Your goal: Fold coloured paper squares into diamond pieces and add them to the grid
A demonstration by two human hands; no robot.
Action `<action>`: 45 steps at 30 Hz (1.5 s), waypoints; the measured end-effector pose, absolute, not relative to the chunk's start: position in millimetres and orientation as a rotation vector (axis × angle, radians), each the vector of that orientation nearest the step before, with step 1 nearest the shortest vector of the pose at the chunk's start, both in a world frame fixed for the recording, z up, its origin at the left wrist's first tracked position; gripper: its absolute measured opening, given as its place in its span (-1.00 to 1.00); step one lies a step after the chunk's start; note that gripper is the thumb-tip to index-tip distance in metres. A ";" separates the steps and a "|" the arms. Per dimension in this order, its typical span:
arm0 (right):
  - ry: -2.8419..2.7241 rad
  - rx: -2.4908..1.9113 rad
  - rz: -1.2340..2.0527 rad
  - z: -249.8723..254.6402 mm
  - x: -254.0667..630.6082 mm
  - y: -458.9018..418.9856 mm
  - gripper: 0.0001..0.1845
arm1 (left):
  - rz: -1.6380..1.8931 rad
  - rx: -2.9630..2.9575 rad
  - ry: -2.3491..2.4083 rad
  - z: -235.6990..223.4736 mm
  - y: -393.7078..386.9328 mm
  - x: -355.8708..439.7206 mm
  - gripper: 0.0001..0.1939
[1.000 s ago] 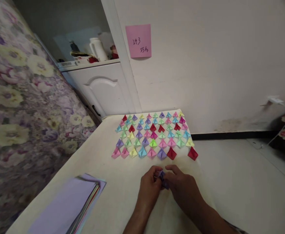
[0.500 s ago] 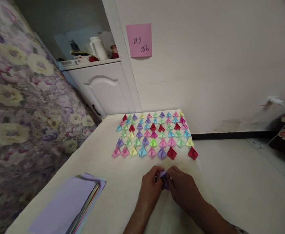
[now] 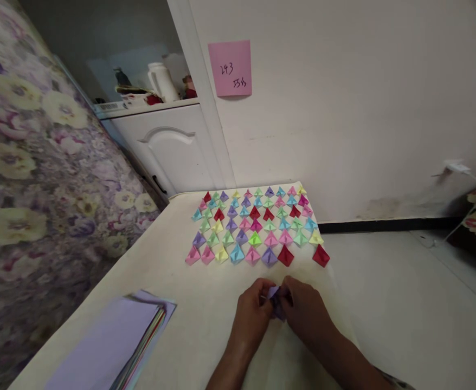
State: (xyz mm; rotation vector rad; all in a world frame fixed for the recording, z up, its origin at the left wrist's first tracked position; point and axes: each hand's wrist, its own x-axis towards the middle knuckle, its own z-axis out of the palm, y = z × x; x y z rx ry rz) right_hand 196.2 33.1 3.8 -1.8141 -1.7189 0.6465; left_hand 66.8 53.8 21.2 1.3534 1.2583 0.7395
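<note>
Close together over the near part of the table, my two hands hold one small piece of folded purple paper (image 3: 276, 303). My left hand (image 3: 253, 304) has its fingers curled and closed on the paper's left side. My right hand (image 3: 306, 306) pinches it from the right, and its knuckles hide part of the paper. Just beyond them lie rows of small folded paper pieces (image 3: 255, 238) in pink, purple, green, blue, yellow and red. In the nearest row, a gap separates one red piece (image 3: 285, 255) from another red piece (image 3: 321, 255).
A stack of coloured paper sheets (image 3: 111, 336), purple on top, lies on the table (image 3: 160, 271) at the left. A floral curtain (image 3: 51, 162) hangs beside it. Behind are a white cabinet (image 3: 171, 149) and a wall (image 3: 343, 108) with a pink note (image 3: 230, 69).
My right hand's fingers have shifted slightly on the purple paper and curled in more. My left hand keeps its hold. The whole view has moved a little.
</note>
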 end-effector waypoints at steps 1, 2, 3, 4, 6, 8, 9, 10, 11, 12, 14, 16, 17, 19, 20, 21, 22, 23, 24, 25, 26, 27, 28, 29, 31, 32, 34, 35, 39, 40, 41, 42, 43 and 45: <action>-1.697 -1.802 0.665 4.6 196.8 33.5 -0.89 | 0.745 1.343 1.251 20.6 54.2 66.5 -0.73; -1.672 -1.794 0.681 5.3 197.4 33.8 -0.90 | 0.749 1.340 1.245 19.7 54.5 66.1 -0.73; -1.646 -1.791 0.693 5.9 198.0 34.3 -0.90 | 0.752 1.342 1.240 18.6 54.9 65.6 -0.73; -1.620 -1.793 0.702 6.4 198.4 34.7 -0.91 | 0.753 1.347 1.237 17.4 55.3 65.0 -0.73; -1.569 -1.803 0.717 7.1 199.0 35.6 -0.90 | 0.755 1.363 1.239 15.0 56.1 63.6 -0.72; -1.528 -1.792 0.747 7.6 199.1 36.3 -0.85 | 0.757 1.375 1.245 13.4 56.8 62.4 -0.70; -1.514 -1.781 0.766 7.9 199.1 36.4 -0.82 | 0.759 1.378 1.249 13.0 57.0 62.1 -0.70; -1.503 -1.770 0.780 8.3 199.1 36.4 -0.80 | 0.761 1.377 1.252 13.1 57.1 61.9 -0.71; -1.500 -1.760 0.789 8.8 199.0 36.2 -0.78 | 0.761 1.374 1.256 13.5 57.1 62.0 -0.72; -1.501 -1.753 0.791 9.4 198.9 36.0 -0.77 | 0.763 1.370 1.259 14.3 57.0 62.2 -0.73; -1.500 -1.747 0.786 11.1 198.5 35.4 -0.77 | 0.771 1.360 1.256 16.7 56.5 63.1 -0.73; -1.495 -1.741 0.796 12.9 198.1 34.9 -0.79 | 0.779 1.338 1.241 19.4 56.1 64.1 -0.74; -1.491 -1.737 0.808 13.6 197.9 34.7 -0.80 | 0.783 1.326 1.233 20.5 56.0 64.5 -0.74; -1.484 -1.726 0.828 14.3 197.7 34.7 -0.82 | 0.782 1.304 1.227 21.6 56.0 64.5 -0.74; -1.484 -1.719 0.832 14.2 197.8 34.7 -0.83 | 0.779 1.294 1.227 21.6 56.2 64.1 -0.74; -1.486 -1.711 0.839 13.7 197.9 34.9 -0.85 | 0.774 1.286 1.227 21.3 56.5 63.6 -0.74; -1.489 -1.702 0.849 12.9 198.0 35.0 -0.86 | 0.768 1.281 1.228 20.9 56.8 62.9 -0.74; -1.494 -1.690 0.861 11.8 198.2 35.3 -0.86 | 0.763 1.278 1.229 20.6 57.2 62.3 -0.74; -1.501 -1.679 0.876 10.6 198.2 35.5 -0.86 | 0.756 1.281 1.229 20.5 57.5 61.9 -0.74; -1.505 -1.671 0.890 9.3 198.1 35.8 -0.86 | 0.750 1.286 1.231 20.7 57.7 61.7 -0.75; -1.506 -1.667 0.900 8.1 197.8 36.0 -0.86 | 0.747 1.296 1.234 21.3 57.8 61.7 -0.75; -1.506 -1.666 0.908 7.0 197.3 36.2 -0.87 | 0.742 1.309 1.238 22.2 57.7 62.0 -0.74; -1.504 -1.668 0.913 6.1 196.7 36.4 -0.88 | 0.737 1.321 1.245 23.4 57.6 62.5 -0.74; -1.499 -1.670 0.921 5.4 196.1 36.5 -0.90 | 0.731 1.333 1.254 24.5 57.3 63.0 -0.73; -1.479 -1.663 0.946 4.4 195.1 37.0 -0.91 | 0.718 1.359 1.269 26.2 56.5 63.3 -0.75; -1.465 -1.653 0.961 4.1 194.8 37.4 -0.91 | 0.711 1.372 1.273 26.7 56.2 62.9 -0.76; -1.431 -1.629 0.986 3.4 194.8 38.2 -0.91 | 0.707 1.400 1.271 27.1 56.0 60.9 -0.78; -1.411 -1.619 0.994 3.1 195.0 38.6 -0.91 | 0.715 1.418 1.273 27.5 56.0 59.4 -0.78; -1.343 -1.599 0.997 1.8 195.6 40.4 -0.91 | 0.871 1.535 1.374 34.6 53.8 53.9 -0.81; -1.328 -1.595 0.990 1.8 195.5 40.7 -0.90 | 0.924 1.587 1.416 37.7 52.0 53.6 -0.83; -1.317 -1.593 0.980 2.0 195.2 41.0 -0.90 | 0.955 1.656 1.451 40.8 49.4 54.0 -0.83; -1.308 -1.595 0.966 2.5 194.9 41.1 -0.90 | 0.968 1.733 1.478 43.7 46.4 54.9 -0.83; -1.301 -1.599 0.949 3.2 194.5 41.0 -0.90 | 0.957 1.811 1.495 45.9 43.0 56.5 -0.82; -1.297 -1.614 0.912 4.7 193.4 40.4 -0.90 | 0.890 1.943 1.545 48.1 36.1 60.6 -0.83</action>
